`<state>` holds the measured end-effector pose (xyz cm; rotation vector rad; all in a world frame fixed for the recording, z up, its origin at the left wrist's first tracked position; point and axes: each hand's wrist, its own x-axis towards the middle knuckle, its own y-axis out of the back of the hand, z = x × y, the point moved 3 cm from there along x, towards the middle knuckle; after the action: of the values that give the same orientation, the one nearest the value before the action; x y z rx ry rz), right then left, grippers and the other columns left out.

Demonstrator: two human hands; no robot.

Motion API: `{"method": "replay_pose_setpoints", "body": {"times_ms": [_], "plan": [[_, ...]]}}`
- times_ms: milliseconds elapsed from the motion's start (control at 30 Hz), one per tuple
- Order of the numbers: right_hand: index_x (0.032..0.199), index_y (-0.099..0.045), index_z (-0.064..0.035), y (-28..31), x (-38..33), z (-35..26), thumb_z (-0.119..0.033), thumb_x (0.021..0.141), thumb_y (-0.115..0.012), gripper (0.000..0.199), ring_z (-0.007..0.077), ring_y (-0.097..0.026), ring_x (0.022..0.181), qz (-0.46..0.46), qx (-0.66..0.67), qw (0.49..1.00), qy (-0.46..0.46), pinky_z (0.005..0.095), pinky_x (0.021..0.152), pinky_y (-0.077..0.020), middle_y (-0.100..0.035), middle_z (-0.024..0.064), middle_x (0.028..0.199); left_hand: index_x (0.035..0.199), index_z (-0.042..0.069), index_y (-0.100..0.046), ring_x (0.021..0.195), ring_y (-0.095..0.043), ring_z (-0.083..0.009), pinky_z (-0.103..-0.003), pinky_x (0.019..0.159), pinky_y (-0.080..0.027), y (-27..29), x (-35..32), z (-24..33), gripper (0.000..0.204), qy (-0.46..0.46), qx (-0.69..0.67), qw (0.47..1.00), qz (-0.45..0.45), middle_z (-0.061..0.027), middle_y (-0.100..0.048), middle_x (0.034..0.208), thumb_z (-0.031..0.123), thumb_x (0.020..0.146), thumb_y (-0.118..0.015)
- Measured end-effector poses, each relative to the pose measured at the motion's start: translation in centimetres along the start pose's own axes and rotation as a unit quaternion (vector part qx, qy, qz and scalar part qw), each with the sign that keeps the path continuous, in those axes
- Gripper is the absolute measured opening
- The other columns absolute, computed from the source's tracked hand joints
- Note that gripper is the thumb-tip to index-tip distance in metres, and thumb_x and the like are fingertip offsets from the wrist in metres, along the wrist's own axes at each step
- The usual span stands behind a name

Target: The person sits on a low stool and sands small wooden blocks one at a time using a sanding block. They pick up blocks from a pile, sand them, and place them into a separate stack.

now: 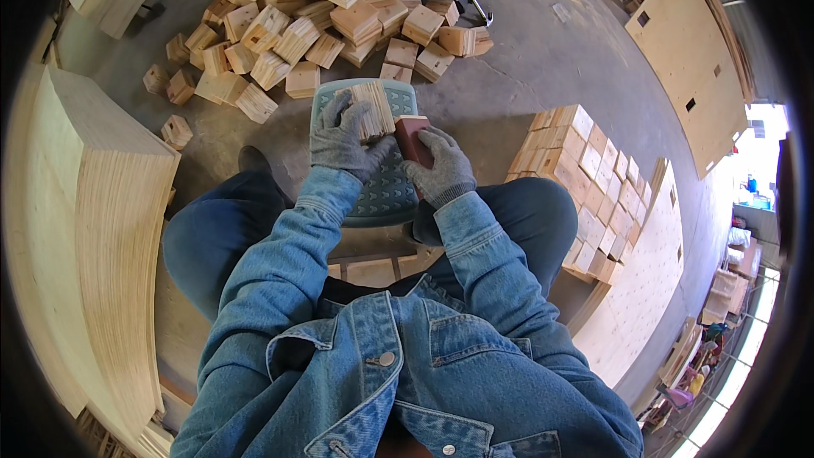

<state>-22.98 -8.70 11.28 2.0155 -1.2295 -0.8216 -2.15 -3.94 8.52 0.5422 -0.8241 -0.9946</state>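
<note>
So the left hand (348, 142), in a grey glove, has a layered plywood block (376, 110) gripped over the far end of a grey-green plastic stool (386, 199); can't tell if it's resting on the top or held just above it. The right hand (441, 168), also gloved, is wrapped round a dark red block (413, 142), its far end right by the wood's right side, touching or nearly. Elbow room's decent toward you, since the stool's near half is showing. Past the far edge it's tight: a loose heap of wood blocks (297, 38) starts just beyond. A strip of concrete floor (483, 131) separates the stool from the neatly stacked blocks (593, 178) by the right knee (543, 212), and tall plywood sheets (119, 178) wall off the left.
</note>
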Motion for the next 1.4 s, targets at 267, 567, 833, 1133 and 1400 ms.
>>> {"method": "replay_pose_setpoints", "body": {"times_ms": [267, 567, 833, 1133, 1400], "plan": [[0.142, -0.064, -0.0040, 0.3, -0.2, -0.1, -0.026, 0.079, -0.091, 0.072, 0.0363, -0.061, 0.134, 0.011, 0.019, 1.000, -0.008, 0.0398, 0.114, -0.0496, -0.060, 0.0185, 0.148, 0.140, 0.023, -0.056, 0.143, -0.046, -0.0419, -0.051, 0.122, -0.039, -0.4, -0.1, -0.6, 0.076, 0.005, 0.016, 0.999, -0.031, -0.0179, -0.045, 0.155, 0.010, 0.070, -0.083], [0.146, -0.057, 0.0028, 1.1, -1.3, 2.2, -0.022, 0.087, -0.087, 0.071, 0.0326, -0.062, 0.133, 0.056, 0.160, 0.985, -0.016, 0.0388, 0.113, -0.0500, -0.060, 0.0215, 0.147, 0.164, 0.021, -0.031, 0.151, -0.040, -0.0418, -0.046, 0.124, -0.041, 1.5, 2.7, -1.7, 0.123, 0.047, 0.016, 0.994, -0.092, -0.0185, -0.037, 0.162, 0.022, 0.061, -0.100], [0.156, -0.044, 0.0048, -1.6, -1.5, 1.5, -0.015, 0.100, -0.075, 0.066, 0.0250, -0.063, 0.126, -0.012, 0.550, 0.816, -0.176, 0.0355, 0.108, -0.0512, -0.061, 0.0166, 0.146, 0.161, 0.020, -0.037, 0.138, -0.053, -0.0420, -0.051, 0.114, -0.049, 2.3, 3.1, -1.4, 0.119, 0.151, 0.043, 0.964, -0.215, -0.0203, -0.045, 0.154, 0.048, 0.063, -0.099], [0.157, -0.045, 0.0028, -2.5, -1.1, -1.6, -0.021, 0.102, -0.074, 0.066, 0.0240, -0.062, 0.128, 0.073, 0.565, 0.805, -0.168, 0.0344, 0.107, -0.0515, -0.061, 0.0186, 0.146, 0.161, 0.019, -0.036, 0.134, -0.056, -0.0432, -0.054, 0.108, -0.053, 2.7, 1.3, 0.9, 0.123, 0.173, 0.086, 0.956, -0.219, -0.0243, -0.048, 0.150, 0.050, 0.060, -0.100], [0.159, -0.046, -0.0028, -4.5, -1.8, -1.0, -0.031, 0.103, -0.072, 0.067, 0.0213, -0.066, 0.120, 0.028, 0.371, 0.921, -0.112, 0.0330, 0.104, -0.0536, -0.066, 0.0166, 0.139, 0.162, 0.016, -0.035, 0.130, -0.060, -0.0445, -0.053, 0.105, -0.054, 2.6, 0.5, 0.4, 0.111, 0.143, 0.092, 0.962, -0.211, -0.0225, -0.050, 0.151, 0.040, 0.072, -0.095]]}}
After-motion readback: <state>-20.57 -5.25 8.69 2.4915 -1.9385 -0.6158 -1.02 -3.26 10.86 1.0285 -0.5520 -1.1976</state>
